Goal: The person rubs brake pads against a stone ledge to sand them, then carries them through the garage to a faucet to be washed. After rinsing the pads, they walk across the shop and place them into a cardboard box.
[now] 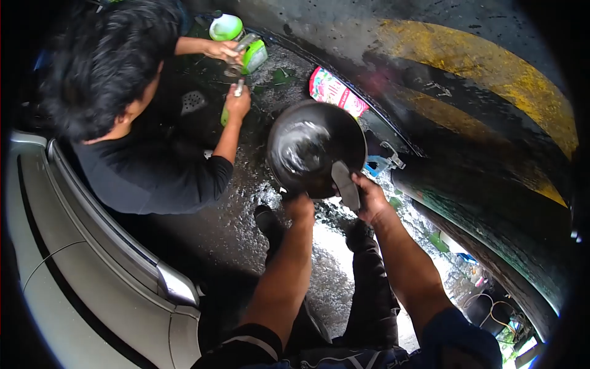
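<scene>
A: What can go wrong here, in your opinion?

B: The pan (313, 147) is wet and shiny inside, and it is held tilted in the air above the floor (246, 215), near its middle. The left hand (299, 206) is clenched on the lower rim only. I think a wet rim can slide out of such a grip, and then the pan falls on the shoes (265, 220) just below it.

A: And the other hand?

B: The right hand (370, 198) is closed around a grey piece (346, 184) that lies against the rim. I cannot tell if it is a handle or a scrubber. If it is loose, a hard push could turn the pan in the left hand.

A: Is somebody near?

B: Yes, a person in a black shirt crouches at the left side of the floor. One hand (224, 49) is at a green bottle (225, 27), the other hand (238, 101) holds a small tool. Splashes or a dropped pan could reach this person.

A: How is the floor?

B: Rough, dark and wet, with shining puddles, so feet may slip. A red packet (335, 91) and a blue thing (376, 165) lie at its far edge.

A: And the place around?

B: It looks outdoors and narrow. A black and yellow curb (491, 67) curves along the right edge, and a grey panel (92, 270) closes the left.
</scene>
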A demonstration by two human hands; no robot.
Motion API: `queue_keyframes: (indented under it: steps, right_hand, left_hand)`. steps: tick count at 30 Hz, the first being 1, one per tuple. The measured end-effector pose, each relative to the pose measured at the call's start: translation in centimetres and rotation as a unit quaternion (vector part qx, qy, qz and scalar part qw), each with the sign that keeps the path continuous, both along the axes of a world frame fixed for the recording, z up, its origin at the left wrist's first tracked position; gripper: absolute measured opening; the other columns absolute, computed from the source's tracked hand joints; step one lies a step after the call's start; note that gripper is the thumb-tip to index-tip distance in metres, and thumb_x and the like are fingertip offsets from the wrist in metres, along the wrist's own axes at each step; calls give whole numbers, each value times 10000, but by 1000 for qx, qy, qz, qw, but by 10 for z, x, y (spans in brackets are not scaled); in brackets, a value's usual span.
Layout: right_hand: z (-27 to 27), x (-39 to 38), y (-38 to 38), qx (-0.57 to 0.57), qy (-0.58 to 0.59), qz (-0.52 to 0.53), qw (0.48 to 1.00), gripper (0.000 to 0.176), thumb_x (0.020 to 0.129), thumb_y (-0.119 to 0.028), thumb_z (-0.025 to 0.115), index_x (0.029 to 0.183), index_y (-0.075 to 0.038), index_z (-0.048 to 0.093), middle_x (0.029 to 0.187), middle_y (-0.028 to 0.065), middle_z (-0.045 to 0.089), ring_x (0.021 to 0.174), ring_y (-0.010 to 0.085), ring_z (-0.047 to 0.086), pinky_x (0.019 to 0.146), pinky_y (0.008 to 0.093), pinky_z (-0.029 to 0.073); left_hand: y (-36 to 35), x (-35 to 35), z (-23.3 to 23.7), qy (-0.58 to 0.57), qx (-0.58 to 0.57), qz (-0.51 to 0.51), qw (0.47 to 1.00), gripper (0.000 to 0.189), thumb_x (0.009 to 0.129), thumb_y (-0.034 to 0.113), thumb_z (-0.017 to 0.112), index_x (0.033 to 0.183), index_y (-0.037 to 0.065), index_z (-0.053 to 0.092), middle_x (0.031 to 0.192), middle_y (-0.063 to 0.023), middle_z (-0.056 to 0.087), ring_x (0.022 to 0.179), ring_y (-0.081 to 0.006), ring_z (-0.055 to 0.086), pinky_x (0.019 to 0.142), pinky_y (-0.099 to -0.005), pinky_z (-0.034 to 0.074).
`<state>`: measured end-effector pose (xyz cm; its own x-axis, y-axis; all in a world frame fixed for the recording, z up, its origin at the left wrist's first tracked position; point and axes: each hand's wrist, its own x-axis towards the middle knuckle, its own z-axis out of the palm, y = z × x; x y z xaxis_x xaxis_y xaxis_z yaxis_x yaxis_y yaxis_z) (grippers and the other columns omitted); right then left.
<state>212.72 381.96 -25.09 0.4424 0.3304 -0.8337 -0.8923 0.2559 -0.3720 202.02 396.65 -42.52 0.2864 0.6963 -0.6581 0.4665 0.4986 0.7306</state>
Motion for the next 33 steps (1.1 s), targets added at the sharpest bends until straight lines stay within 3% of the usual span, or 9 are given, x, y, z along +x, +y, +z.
queue_keyframes:
  steps: [6,9,12,15,17,18,20,23,33]
  right_hand:
    - [-41,94,66,40,-40,-44,997,404,1014,-355,452,1288,-69,531,1071,120,666,883,241,657,728,384,556]
    - [-65,131,80,-21,-59,-60,996,382,1031,-364,411,1213,-59,553,964,114,660,779,242,646,617,385,526]
    - [-101,149,75,-61,-28,-75,995,356,1038,-359,388,1171,-76,558,916,100,652,717,236,633,562,387,513]
    - [-135,150,68,-75,-14,-102,992,322,1034,-336,385,1145,-93,565,892,92,646,699,236,623,552,393,510]
    - [-150,147,66,-68,-4,-122,990,279,1010,-311,436,1131,-103,578,877,83,638,722,232,621,583,388,514]
    - [-153,145,66,-67,0,-122,990,279,1010,-311,436,1131,-103,578,877,83,638,722,232,621,583,388,514]
    - [-159,143,68,-97,9,-93,991,276,987,-311,486,1114,-87,585,880,85,637,738,234,620,609,386,517]
    - [-156,136,78,-94,-25,-85,992,300,954,-316,547,1119,-68,583,888,92,643,724,232,611,603,387,502]
    - [-153,130,95,-131,-2,-43,990,273,943,-313,583,1082,-79,610,895,82,655,703,206,611,536,357,461]
  left_hand:
    - [-42,-100,25,-12,84,-112,990,289,757,118,715,984,6,577,782,-79,619,676,-208,577,662,-406,466]
    - [-59,-171,-2,6,9,-139,990,331,725,85,736,980,16,537,802,-77,577,670,-204,545,670,-412,450]
    - [-56,-157,55,-124,-91,-59,986,492,707,8,753,1113,35,476,958,-41,560,896,-179,542,797,-364,468]
    - [-32,-172,63,84,-136,-171,972,515,707,67,787,1130,31,496,969,-44,565,899,-190,552,819,-360,477]
    - [-23,-180,53,78,26,-249,965,448,786,185,784,1118,38,522,922,-39,573,829,-163,568,752,-351,497]
    - [-12,-177,58,81,27,-249,965,448,786,185,784,1118,38,522,922,-39,573,829,-163,568,752,-351,497]
    - [17,-167,73,77,-218,-107,967,415,881,370,712,1089,52,545,868,-38,589,743,-138,573,695,-325,494]
    - [54,-133,67,3,-321,8,947,501,969,589,447,1086,118,569,870,-15,615,725,-157,580,671,-330,487]
    - [92,39,7,-73,-463,20,883,472,1009,525,292,1028,170,604,883,-13,653,797,-196,616,687,-422,520]
